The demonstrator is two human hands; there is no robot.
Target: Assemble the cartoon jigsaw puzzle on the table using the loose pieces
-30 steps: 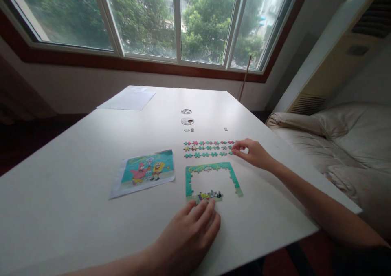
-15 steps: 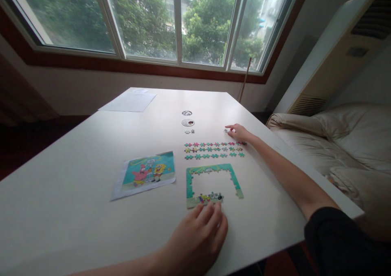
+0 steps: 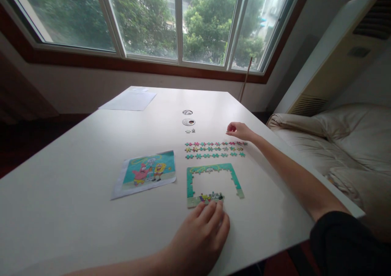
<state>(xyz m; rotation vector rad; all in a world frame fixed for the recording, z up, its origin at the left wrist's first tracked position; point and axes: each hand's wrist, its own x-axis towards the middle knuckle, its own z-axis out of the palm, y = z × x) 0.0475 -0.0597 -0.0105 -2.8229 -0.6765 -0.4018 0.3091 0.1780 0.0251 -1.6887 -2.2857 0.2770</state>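
A partly assembled jigsaw puzzle [image 3: 191, 184] lies on the table as a teal border, with a gap at its lower right. Against its bottom edge rest the fingertips of my left hand [image 3: 201, 233], bent and slightly apart, palm down. Farther off, my right hand [image 3: 240, 131] pinches a small puzzle piece [image 3: 227, 132] between thumb and fingers at the tabletop. Nearer than that hand, several loose puzzle pieces [image 3: 210, 149] are laid out in three rows. To their left sits a cartoon reference picture [image 3: 149, 170] on a creased sheet.
Two small round discs [image 3: 188, 122] and a pair of grey-green pieces [image 3: 188, 131] lie beyond the rows. White paper [image 3: 128, 100] is at the table's far left. A cream sofa [image 3: 305, 133] stands along the right side, and a window [image 3: 146, 19] is ahead.
The right hand's pointing index finger has curled in, and its fingertips are now pinched around the small piece. My left hand has stayed at the puzzle's bottom edge.
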